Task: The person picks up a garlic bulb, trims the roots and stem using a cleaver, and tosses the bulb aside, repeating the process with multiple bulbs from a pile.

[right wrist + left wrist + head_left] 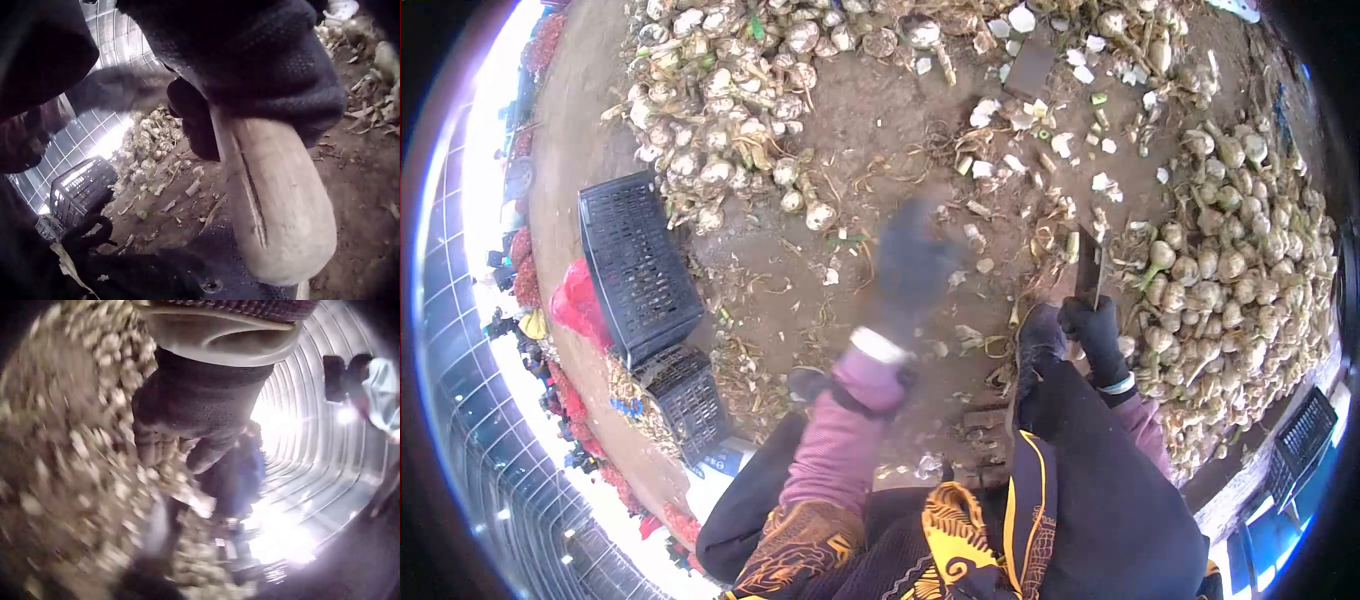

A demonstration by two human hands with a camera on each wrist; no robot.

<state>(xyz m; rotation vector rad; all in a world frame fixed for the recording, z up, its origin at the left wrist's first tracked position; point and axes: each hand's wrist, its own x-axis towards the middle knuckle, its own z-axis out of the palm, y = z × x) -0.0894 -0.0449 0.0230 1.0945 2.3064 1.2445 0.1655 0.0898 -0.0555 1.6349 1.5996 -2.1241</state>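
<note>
My right hand (1090, 330), in a dark glove, grips a knife (1088, 265) low beside my shoe, its blade pointing away from me. In the right wrist view the pale wooden knife handle (281, 200), split along its side, sticks out of the gloved fist. My left hand (915, 265), also gloved and blurred by motion, is over the dirt floor between the garlic piles. Its fingers (147, 447) and thumb hang apart and loosely bent in the left wrist view, with no held thing showing. Cut stalks (1072, 245) and garlic scraps lie around the blade.
A large heap of garlic bulbs (1220, 260) lies on the right, and another garlic pile (720, 110) at the far left. Black plastic crates (638, 265) stand on the left beside a red bag (580, 305). A dark flat block (1030, 68) lies at the back.
</note>
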